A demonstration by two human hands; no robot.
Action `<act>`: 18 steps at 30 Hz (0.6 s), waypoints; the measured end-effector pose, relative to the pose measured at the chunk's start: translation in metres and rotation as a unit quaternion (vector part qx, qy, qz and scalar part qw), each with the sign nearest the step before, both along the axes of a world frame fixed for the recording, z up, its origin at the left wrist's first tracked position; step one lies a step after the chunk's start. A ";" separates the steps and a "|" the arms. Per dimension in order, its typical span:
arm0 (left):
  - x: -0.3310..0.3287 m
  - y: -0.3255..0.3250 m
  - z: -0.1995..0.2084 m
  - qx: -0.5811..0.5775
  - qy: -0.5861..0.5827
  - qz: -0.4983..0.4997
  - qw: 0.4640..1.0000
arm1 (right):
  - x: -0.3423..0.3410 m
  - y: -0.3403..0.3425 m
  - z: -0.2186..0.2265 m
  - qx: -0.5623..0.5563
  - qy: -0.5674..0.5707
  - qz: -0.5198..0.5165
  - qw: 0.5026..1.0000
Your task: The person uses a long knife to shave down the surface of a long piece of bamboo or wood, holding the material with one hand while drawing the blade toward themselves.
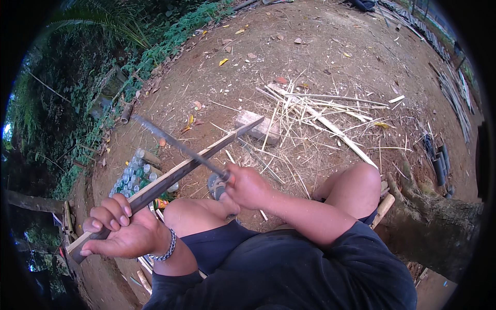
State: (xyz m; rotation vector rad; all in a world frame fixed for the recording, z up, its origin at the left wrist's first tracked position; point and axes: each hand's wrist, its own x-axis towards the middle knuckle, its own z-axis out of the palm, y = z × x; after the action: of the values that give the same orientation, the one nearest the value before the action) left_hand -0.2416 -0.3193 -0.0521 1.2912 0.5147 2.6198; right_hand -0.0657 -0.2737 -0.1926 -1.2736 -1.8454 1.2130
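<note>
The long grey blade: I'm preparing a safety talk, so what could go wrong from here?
The blade crosses the wooden strip; if it slipped along it, it might cut the bare left hand gripping the near end. A stray stroke could also reach the bare left knee beside the strip. The strip's far end, seemingly propped on the wooden block, might slide off.
</note>
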 end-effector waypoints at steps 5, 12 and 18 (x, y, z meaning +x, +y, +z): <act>0.006 0.003 0.001 0.007 0.017 -0.002 1.000 | 0.016 0.021 -0.032 -0.009 -0.056 -0.033 0.998; 0.004 0.003 0.004 0.002 0.024 -0.030 0.999 | 0.043 0.044 -0.061 -0.122 -0.088 -0.065 0.987; -0.010 0.001 0.003 0.002 0.016 -0.019 1.000 | 0.019 0.014 -0.011 0.038 -0.082 0.029 0.996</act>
State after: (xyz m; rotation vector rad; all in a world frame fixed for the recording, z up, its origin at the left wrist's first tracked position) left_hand -0.2515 -0.3179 -0.0495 1.3333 0.4857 2.5741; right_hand -0.0469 -0.2600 -0.2036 -1.3199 -2.0381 1.0855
